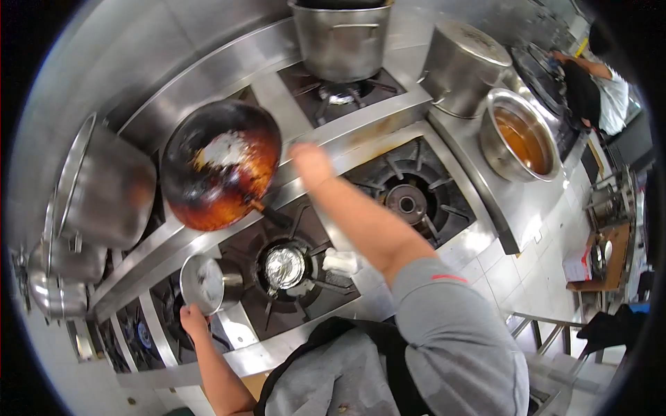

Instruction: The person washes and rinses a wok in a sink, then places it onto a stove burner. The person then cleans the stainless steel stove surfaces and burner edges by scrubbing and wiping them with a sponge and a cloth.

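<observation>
My left hand (pixel 194 320) is closed at the near edge of a small metal pot (pixel 232 283), tilted so its opening faces left; something pale shows inside. My right hand (pixel 310 163) is stretched out over the stove's metal ledge, just right of a large blackened wok (pixel 180 152). Motion smears its fingers, so I cannot make out whether they hold anything. The wok rests tilted at the back left, its inside scorched orange-brown with a whitish patch (pixel 225 150). Its handle (pixel 270 213) points toward the front. A folded white cloth (pixel 341 262) lies below my right forearm.
Foil covers the middle of the front burner (pixel 284 267); another burner (pixel 407 203) is to its right. Large pots (pixel 114 184) stand at left, with a stockpot (pixel 340 45) behind. A pot of brown liquid (pixel 524 142) sits on the right counter. Another person (pixel 610 97) works far right.
</observation>
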The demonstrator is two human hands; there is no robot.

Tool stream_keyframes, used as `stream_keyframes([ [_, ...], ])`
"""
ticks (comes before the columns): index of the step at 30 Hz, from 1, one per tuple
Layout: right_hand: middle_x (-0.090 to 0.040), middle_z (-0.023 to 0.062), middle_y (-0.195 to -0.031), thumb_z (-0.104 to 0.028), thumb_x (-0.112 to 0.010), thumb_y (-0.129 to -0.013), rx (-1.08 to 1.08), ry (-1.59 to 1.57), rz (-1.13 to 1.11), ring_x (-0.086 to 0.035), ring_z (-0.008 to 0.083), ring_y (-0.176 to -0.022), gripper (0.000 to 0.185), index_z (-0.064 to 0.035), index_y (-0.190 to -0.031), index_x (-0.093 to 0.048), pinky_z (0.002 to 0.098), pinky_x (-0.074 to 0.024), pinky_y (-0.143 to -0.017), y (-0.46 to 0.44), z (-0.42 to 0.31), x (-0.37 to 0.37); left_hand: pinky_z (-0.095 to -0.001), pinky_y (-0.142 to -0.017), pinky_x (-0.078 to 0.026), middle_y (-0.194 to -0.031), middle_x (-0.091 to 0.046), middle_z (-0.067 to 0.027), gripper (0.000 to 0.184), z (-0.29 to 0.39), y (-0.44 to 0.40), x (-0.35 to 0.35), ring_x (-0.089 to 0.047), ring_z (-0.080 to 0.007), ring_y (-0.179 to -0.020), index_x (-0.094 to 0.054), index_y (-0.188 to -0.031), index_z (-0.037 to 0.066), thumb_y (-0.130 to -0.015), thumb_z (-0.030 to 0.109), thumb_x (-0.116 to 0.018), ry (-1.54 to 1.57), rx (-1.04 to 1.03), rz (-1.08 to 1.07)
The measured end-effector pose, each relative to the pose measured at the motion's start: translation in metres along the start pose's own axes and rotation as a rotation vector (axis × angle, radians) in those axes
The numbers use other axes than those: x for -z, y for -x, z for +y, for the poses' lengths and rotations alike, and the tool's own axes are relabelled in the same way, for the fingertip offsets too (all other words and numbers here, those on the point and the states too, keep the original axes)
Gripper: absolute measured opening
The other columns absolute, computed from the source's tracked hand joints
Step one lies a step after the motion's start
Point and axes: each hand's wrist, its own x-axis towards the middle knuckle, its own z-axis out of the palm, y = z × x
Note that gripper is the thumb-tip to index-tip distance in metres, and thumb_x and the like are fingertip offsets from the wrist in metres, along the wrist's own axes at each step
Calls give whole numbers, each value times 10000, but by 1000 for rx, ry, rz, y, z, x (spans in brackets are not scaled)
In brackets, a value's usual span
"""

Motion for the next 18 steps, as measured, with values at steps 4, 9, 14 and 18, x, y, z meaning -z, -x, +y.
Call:
stream_keyframes([
  [4,-618,82,-834,-114,-544,-727,40,-77,-22,-607,245,-859,113,-101,-789,-637,361,-490,-761,1,24,15,-259,-376,-409,-654,-508,-47,164,-11,-12,-1,-481,-134,-482,-464,-791,41,-811,201,-493,-9,-1,71],
  [9,-621,78,-881,-110,-510,-774,-267,206,90,-605,243,-865,144,-110,-852,-630,367,-496,-768,5,196,27,-274,-482,-454,-846,-551,-89,416,-6,2,-4,-528,-158,-653,-475,-1058,11,-859,370,-539,161,109,107],
  [14,-632,83,-921,-90,-483,-801,-518,230,153,-609,258,-882,185,-110,-877,-651,366,-496,-784,-8,265,51,-339,-760,-445,-917,-552,-162,320,-52,34,-4,-539,-245,-826,-487,-1025,-33,-946,277,-472,-9,-293,512],
  [18,-620,92,-951,-94,-485,-790,-303,123,173,-592,248,-932,193,-111,-923,-623,371,-483,-815,11,208,25,-435,-910,-400,-1159,-540,-189,291,-106,73,-11,-509,-355,-1090,-511,-1095,-17,-871,167,-536,-754,-216,442],
])
